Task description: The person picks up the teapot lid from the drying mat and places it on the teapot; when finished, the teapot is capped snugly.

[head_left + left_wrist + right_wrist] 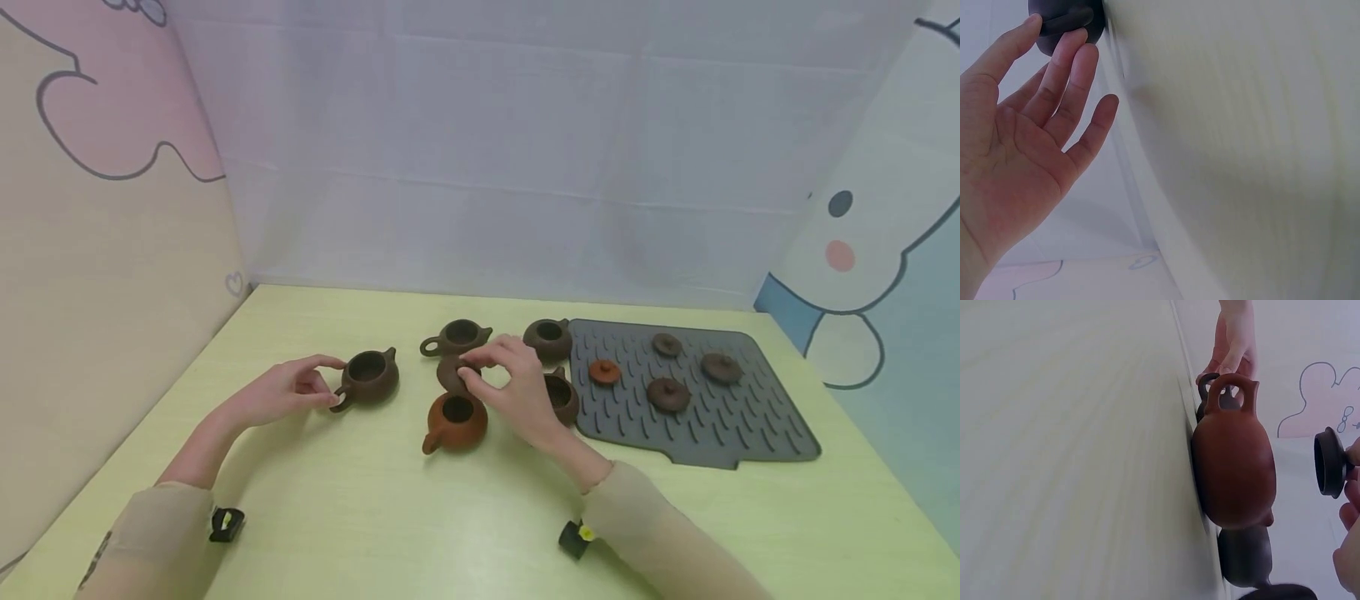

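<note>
Head cam: L hand (291,389) fingers pinch dk teapot (375,387) handle (1065,22). R hand (519,389) fingers grip dk lid (450,377) nr orange teapot (468,431).

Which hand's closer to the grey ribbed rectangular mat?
Right. The right hand is left of the mat, pinching a dark brown round lid; the left hand is farther left.

A creased pale backdrop (487,167), probably cloth, behind a yellowish table (375,517).

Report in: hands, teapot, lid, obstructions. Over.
Left hand grips leftmost teapot by its handle; teapot lidless. Right hand pinches dark lid, aloft. Head view: nothing seen between lid and teapot.
</note>
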The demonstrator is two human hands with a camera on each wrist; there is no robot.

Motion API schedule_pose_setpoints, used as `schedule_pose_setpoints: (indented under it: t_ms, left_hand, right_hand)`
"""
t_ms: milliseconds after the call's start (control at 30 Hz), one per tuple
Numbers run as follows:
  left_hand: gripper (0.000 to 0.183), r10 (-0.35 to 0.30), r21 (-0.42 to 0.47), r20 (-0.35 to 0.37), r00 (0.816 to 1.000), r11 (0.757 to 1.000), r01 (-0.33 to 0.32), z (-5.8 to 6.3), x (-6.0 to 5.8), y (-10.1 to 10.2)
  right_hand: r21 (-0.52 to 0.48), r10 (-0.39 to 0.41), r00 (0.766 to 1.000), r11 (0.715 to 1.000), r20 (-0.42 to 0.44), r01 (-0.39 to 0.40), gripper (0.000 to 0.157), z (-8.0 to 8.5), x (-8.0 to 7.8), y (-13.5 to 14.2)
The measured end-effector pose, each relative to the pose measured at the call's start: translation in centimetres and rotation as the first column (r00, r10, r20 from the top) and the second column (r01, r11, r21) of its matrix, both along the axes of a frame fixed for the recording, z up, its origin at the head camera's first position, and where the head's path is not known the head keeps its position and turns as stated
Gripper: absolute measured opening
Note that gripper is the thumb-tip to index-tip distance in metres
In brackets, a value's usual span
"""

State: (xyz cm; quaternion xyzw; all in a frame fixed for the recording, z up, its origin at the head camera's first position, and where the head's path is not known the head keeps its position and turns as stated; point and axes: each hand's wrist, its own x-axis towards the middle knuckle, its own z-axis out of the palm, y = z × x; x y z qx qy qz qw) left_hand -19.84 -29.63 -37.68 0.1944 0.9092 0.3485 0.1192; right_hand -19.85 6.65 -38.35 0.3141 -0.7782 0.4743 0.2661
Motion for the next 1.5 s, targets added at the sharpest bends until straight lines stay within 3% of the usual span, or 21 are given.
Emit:
schedule_pose_setpoints:
  t_ms: [300, 633, 767, 1000, 1500]
  left_hand:
    - [0.054, 0.002, 0.001, 0.003, 1.0, 1.0, -0.002, -0.1, -0.1, -0.1]
    - [0.053, -0.01, 0.041, 0.007, 1.0, 0.999, 0.01, 0.0, 0.1, -0.1]
    - [0.053, -0.015, 0.049, 0.004, 1.0, 0.999, 0.014, 0.0, 0.1, -0.1]
    - [0.054, -0.017, 0.043, 0.005, 1.0, 0.999, 0.017, 0.1, 0.1, -0.1]
    - [0.053, -0.018, 0.047, 0.007, 1.0, 0.999, 0.018, 0.1, 0.2, -0.1]
  right_hand:
    - [-0.086, 0.01, 0.997, 0.996, 0.073, -0.004, 0.011, -0.3, -0.6, -4.8]
    - [-0.088, 0.016, 0.995, 0.996, 0.096, -0.008, 0.012, 0.3, -1.3, -9.1]
    - [-0.045, -0.022, 0.988, 0.999, 0.151, 0.029, 0.014, 0.4, -1.7, -10.5]
    - [0.08, -0.105, 0.954, 0.993, 0.282, 0.086, 0.018, 0.6, -2.4, -12.3]
    - [0.299, -0.227, 0.909, 0.946, 0.35, 0.121, 0.017, 0.5, -2.8, -13.8]
